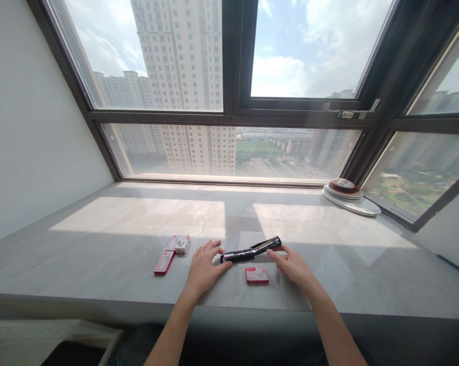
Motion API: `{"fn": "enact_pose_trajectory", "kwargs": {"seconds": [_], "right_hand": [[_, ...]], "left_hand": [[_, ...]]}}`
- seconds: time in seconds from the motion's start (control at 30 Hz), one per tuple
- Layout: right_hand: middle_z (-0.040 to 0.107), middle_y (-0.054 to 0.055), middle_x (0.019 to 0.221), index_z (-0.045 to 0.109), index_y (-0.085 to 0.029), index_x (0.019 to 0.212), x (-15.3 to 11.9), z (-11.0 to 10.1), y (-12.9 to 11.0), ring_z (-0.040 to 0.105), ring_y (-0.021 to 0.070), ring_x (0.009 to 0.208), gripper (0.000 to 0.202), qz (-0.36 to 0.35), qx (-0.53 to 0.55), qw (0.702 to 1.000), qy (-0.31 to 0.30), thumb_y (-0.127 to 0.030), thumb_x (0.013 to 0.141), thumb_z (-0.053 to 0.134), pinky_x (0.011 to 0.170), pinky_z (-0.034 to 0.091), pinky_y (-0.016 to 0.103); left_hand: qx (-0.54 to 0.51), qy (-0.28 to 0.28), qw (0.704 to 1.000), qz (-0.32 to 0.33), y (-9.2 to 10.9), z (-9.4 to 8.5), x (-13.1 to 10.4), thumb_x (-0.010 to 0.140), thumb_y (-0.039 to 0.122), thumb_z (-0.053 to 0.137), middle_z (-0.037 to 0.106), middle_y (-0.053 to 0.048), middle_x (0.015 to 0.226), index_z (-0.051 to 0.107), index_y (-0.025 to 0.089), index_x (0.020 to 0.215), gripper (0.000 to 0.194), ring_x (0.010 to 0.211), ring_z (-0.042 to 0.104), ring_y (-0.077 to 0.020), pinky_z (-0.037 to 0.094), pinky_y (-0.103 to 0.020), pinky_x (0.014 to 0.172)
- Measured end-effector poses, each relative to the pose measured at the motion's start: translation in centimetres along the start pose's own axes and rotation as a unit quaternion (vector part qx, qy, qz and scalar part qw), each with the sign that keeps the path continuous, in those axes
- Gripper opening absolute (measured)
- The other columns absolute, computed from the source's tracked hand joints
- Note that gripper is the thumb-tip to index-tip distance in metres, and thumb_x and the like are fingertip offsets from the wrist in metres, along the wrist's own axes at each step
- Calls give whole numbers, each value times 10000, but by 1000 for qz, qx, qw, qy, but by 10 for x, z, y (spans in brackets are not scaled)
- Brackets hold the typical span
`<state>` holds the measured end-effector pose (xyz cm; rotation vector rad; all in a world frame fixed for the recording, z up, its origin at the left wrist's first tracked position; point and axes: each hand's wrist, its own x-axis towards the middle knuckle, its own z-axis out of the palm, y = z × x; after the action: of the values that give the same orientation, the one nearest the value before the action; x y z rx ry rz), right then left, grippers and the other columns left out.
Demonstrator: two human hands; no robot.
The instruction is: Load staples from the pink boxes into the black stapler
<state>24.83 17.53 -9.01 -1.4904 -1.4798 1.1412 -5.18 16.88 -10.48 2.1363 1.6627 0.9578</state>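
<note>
Was a black stapler [240, 255] with silvery metal parts, opened out lengthwise. Stretched at a slant over the pale sill [111, 264].

1) Stapler [237, 255] at the middle of the sill [115, 269];
2) front box [257, 276] on the sill, just before the stapler;
3) rear box [181, 245] on the sill, left of the stapler;
4) side box [164, 263] before and slightly left of the rear box, close against it;
5) stacked discs [344, 191] on the sill, far right, behind the stapler;
6) window [229, 120] behind everything
</note>
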Motion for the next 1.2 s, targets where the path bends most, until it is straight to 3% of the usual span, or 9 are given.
{"fn": "enact_pose_trajectory", "kwargs": {"seconds": [0.1, 0.2, 0.33, 0.5, 0.7, 0.83, 1.03, 1.1, 1.2], "right_hand": [[529, -46, 677, 626, -196, 1054, 14, -3, -7, 321, 69, 453, 528, -44, 111, 993, 0, -671, 823, 653, 438, 206, 229], [504, -55, 673, 641, -191, 1066, 29, 16, -31, 350, 75, 500, 556, -127, 116, 985, -22, -640, 754, 745, 462, 249, 229], [464, -72, 616, 662, -200, 1046, 40, 41, -53, 410, 99, 534, 523, -182, 18, 980, -75, -602, 732, 776, 504, 302, 235], [480, -81, 613, 647, -215, 967, 39, 59, -59, 444, 106, 576, 333, -231, -147, 957, -99, -458, 779, 775, 556, 293, 226], [610, -37, 688, 676, -215, 1020, 36, 55, -69, 519, 125, 637, 189, -250, -266, 919, -150, -319, 862, 680, 591, 289, 237], [548, -52, 671, 662, -215, 992, 41, 33, -57, 481, 121, 622, 248, -205, -260, 940, -83, -410, 841, 691, 586, 296, 237], [410, -87, 620, 623, -194, 1018, 51, 11, -10, 405, 111, 575, 443, -123, -123, 985, -22, -572, 800, 696, 563, 340, 235], [385, -90, 599, 626, -185, 1047, 47, 8, 3, 383, 110, 551, 521, -103, -64, 993, -8, -632, 787, 689, 533, 335, 233], [393, -80, 600, 633, -180, 1100, 32, 8, 16, 393, 107, 528, 608, -84, 13, 996, 19, -700, 786, 663, 490, 338, 225]], "left_hand": [[1, -3, 1000, -1, 1, -1, 0, 824, 432, 750, 562, 3, 1450, 702, 306, 992, 215, 1417, 411, -299, 301, -494, 1163], [1, -8, 1000, -2, 2, -3, 1, 824, 434, 748, 560, -1, 1453, 705, 303, 990, 216, 1428, 397, -301, 297, -500, 1165], [4, -10, 1000, -5, 2, -4, 1, 817, 438, 752, 561, -13, 1452, 712, 302, 992, 225, 1425, 401, -309, 287, -508, 1171], [6, -8, 1000, -1, 0, -2, 1, 825, 435, 745, 568, -8, 1447, 711, 312, 1000, 216, 1440, 383, -301, 272, -503, 1178], [-16, 11, 1000, 1, 4, -5, -4, 843, 331, 681, 598, -43, 1394, 667, 293, 1158, 317, 1406, 423, -296, 296, -491, 1172], [-107, 38, 993, 31, 31, -9, -13, 807, 41, 408, 620, -32, 1333, 606, 282, 1271, 559, 1283, 529, -213, 420, -408, 1099], [-127, -146, 960, 205, 91, 8, -21, 685, -41, 383, 601, 31, 1392, 594, 352, 1354, 804, 1353, 472, -212, 409, -390, 1147], [-105, -185, 950, 228, 93, 11, -20, 700, -28, 426, 569, 43, 1436, 556, 383, 1397, 820, 1352, 478, -228, 407, -400, 1153], [-65, -178, 962, 198, 74, 2, -18, 725, 34, 516, 559, 29, 1440, 554, 415, 1395, 771, 1302, 524, -258, 436, -409, 1120]]}}
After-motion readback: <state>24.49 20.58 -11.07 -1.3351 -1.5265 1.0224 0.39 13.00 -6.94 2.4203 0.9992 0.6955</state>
